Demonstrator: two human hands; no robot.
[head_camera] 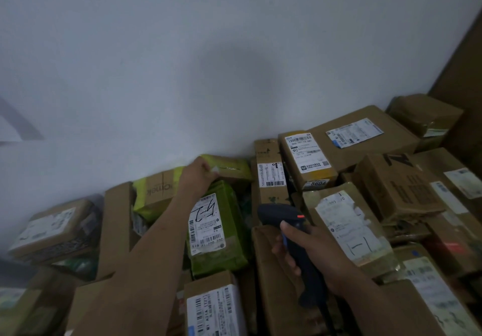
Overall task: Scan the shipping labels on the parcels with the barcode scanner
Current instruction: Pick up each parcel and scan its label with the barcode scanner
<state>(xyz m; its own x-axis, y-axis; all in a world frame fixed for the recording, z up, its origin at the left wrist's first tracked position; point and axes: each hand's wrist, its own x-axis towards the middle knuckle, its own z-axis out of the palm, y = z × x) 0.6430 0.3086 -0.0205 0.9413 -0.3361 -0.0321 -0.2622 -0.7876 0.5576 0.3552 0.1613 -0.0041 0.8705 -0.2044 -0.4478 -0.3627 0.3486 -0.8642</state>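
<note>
- Parcels [365,153]: cardboard boxes and soft mailer bags, piled tight against a white wall [208,61]. Most show a white shipping label [305,151] facing up.
- Barcode scanner [284,221]: dark and pistol-shaped, with a small red lamp lit on top. It is held low over the middle of the pile, head aimed away from the wearer toward the boxes by the wall.
- Right hand [313,252]: grip clenched round the scanner handle, one finger lying near the blue trigger.
- Left hand [199,176]: reached to the back of the pile, grip closed on the near edge of a yellow-green mailer [229,164] that lies against the wall. No label is visible on its exposed face.
- Green padded bag [216,249]: just in front of that mailer, beside the left forearm. Its upward-facing label carries barcodes and handwritten marks.
- Progress (judged): nothing in view marks any label as read or unread, so the number done cannot be told. Many labels lie exposed, and the task appears to be mid-course. The step in hand is probably lifting or turning the yellow-green mailer to bring its label before the scanner. Labels at the near right look creased and blurred and may need flattening first.
</note>
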